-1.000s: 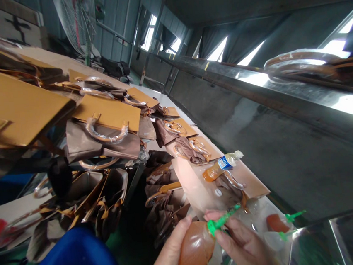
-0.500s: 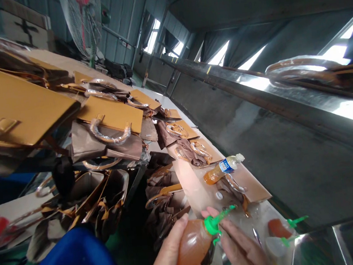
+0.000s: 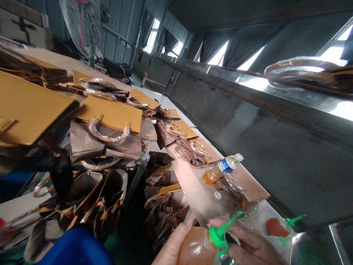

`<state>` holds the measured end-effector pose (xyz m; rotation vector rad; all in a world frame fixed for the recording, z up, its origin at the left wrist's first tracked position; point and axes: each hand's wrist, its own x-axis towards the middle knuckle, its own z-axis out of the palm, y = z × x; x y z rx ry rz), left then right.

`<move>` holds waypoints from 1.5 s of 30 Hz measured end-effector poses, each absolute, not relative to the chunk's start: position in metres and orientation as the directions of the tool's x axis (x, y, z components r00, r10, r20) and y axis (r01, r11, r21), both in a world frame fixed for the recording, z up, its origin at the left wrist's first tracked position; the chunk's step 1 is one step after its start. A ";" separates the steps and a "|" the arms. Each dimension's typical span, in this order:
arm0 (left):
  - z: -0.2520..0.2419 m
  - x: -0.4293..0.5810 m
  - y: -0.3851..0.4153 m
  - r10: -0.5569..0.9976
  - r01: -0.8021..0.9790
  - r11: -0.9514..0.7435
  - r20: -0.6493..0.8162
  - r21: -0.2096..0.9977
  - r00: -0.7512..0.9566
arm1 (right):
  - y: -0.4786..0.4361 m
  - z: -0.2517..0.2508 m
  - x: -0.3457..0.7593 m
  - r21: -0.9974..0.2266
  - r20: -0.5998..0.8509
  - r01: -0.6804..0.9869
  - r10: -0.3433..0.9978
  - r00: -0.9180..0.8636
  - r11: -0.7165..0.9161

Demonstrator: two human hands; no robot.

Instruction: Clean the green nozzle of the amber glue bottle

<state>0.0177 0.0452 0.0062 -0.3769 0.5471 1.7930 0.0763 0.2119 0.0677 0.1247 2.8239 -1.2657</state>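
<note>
Head view.

1. Hands: two are in view, both at the lower edge of the frame.
   - The left hand point(image 3: 171, 256) grips the squeeze bottle point(image 3: 193, 256) around its body. The fingers are curled under it and the thumb is pressed along the upper side.
   - The right hand point(image 3: 253, 252) meets the bottle from the other side. Its thumb and forefinger pinch the green nozzle cap point(image 3: 218, 236), and the other fingers are loosely curled beneath.
2. Location of the held item: the squeeze bottle is raised off the work table point(image 3: 194, 189), just above its near end. It is tilted, with the nozzle pointing up and to the right, and it holds amber fluid.
3. Squeeze bottles: two can be counted with certainty. One is in the hands. The second squeeze bottle point(image 3: 274, 227) lies on the table to the right, near the right hand but apart from it. A further green tip shows beside it, and its body cannot be made out.
4. Drink bottles: one. The drink bottle point(image 3: 222, 167) lies on its side on a tan panel, with a blue label and a white cap.
5. Tan handbags point(image 3: 108, 112): at least six lie along the table, with wrapped handles. The exact total cannot be told.
6. Blue garment point(image 3: 67, 264): one, at the lower left.
7. Standing fan point(image 3: 79, 17): one, in the background.
</note>
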 end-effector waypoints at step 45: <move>0.002 0.008 0.058 0.891 -0.941 -0.116 -0.386 0.318 -0.241 | 0.199 0.066 0.074 -0.825 0.103 0.008 0.165 -0.981 0.565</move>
